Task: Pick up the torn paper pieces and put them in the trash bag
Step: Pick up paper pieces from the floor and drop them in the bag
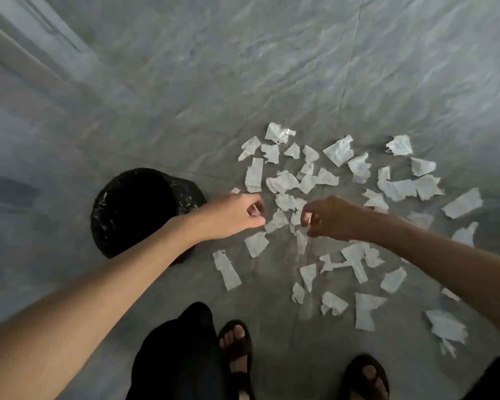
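Observation:
Several torn white paper pieces (341, 153) lie scattered over the grey floor, from the middle to the right. A black trash bag (104, 223) stands open to their left. My left hand (231, 216) reaches past the bag's right rim, fingers curled with a small white scrap pinched between them. My right hand (329, 219) hovers over the middle of the pile. Its fingertips are pinched on a paper piece (301, 241) that hangs below them. The two hands are about a hand's width apart.
My feet in dark sandals (235, 342) stand at the bottom, just below the nearest scraps, with a dark trouser leg (179, 359) beside them. A pale wall base or door frame (26, 39) runs along the upper left. Grey tiled floor (243, 67) stretches beyond the pile.

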`<state>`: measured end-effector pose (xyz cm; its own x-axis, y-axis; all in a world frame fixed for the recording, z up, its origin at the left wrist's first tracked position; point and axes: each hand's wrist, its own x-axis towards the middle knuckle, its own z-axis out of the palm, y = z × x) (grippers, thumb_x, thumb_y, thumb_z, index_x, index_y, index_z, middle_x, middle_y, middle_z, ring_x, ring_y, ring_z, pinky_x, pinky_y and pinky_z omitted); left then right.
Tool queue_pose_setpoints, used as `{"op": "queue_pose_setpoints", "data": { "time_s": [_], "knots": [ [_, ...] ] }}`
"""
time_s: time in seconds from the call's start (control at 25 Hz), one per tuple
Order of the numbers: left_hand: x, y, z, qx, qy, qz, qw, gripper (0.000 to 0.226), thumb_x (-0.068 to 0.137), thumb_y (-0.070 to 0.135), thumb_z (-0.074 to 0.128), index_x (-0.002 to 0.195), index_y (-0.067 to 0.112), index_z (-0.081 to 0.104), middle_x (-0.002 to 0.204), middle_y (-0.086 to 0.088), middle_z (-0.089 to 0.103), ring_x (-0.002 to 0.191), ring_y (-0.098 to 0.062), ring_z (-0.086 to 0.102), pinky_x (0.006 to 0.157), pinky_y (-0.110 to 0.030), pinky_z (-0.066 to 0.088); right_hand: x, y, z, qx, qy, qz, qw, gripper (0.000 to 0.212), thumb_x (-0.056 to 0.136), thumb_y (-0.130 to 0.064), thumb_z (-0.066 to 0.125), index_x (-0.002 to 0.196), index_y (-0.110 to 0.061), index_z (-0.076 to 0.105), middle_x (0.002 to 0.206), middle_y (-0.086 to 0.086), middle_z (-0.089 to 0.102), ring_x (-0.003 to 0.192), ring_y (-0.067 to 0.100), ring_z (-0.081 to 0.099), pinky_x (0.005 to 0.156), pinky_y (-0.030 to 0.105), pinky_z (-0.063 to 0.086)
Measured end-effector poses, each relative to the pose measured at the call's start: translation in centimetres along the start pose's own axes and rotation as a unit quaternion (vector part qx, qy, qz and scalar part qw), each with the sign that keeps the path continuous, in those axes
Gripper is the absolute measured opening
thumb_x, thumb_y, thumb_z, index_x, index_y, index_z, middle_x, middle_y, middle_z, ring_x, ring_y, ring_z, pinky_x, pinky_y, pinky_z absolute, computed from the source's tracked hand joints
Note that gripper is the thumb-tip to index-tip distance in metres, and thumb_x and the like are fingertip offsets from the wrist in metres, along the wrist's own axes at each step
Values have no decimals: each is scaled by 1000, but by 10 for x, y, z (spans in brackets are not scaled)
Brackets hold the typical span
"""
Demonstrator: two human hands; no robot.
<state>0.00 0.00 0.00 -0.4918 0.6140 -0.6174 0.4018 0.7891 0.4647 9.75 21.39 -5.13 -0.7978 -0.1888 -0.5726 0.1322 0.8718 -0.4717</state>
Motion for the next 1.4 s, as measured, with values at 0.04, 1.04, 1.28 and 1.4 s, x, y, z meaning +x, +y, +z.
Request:
{"op": "queue_pose_setpoints", "data": {
  "time_s": [0.04,1.04,1.28,1.4],
  "knots": [
    [14,-16,15,-1,-1,-2,1000,24,86,39,56,107,28,61,103,9,68,87,-10,61,87,-37,50,21,9,20,-26,-18,-11,999,25,79,-23,69,104,-18,67,106,2,70,98,19,62,77,24,42],
    [80,-234,290,108,174,-128,970,39,88,22,59,122,10,45,127,-15,44,111,-35,51,84,-44,48,71,126,280,-130,50,-78,987,33,77,-27,71,106,-26,53,105,-6,57,86,18,63,61,30,47],
    [93,-216,287,-67,244,7,967,22,84,5,61,104,12,58,101,-7,66,91,-22,61,76,-21,39,70,128,300,-99,63,-61,991,12,80,-11,62,85,-19,55,88,-5,54,81,20,61,60,31,45],
    [129,-188,274,-67,215,52,973,48,82,10,67,124,19,47,98,-4,62,87,-18,58,74,-19,36,65,124,302,-13,99,-29,995,22,78,-16,70,94,-23,57,78,-12,50,74,16,59,61,25,39]
  ]
}}
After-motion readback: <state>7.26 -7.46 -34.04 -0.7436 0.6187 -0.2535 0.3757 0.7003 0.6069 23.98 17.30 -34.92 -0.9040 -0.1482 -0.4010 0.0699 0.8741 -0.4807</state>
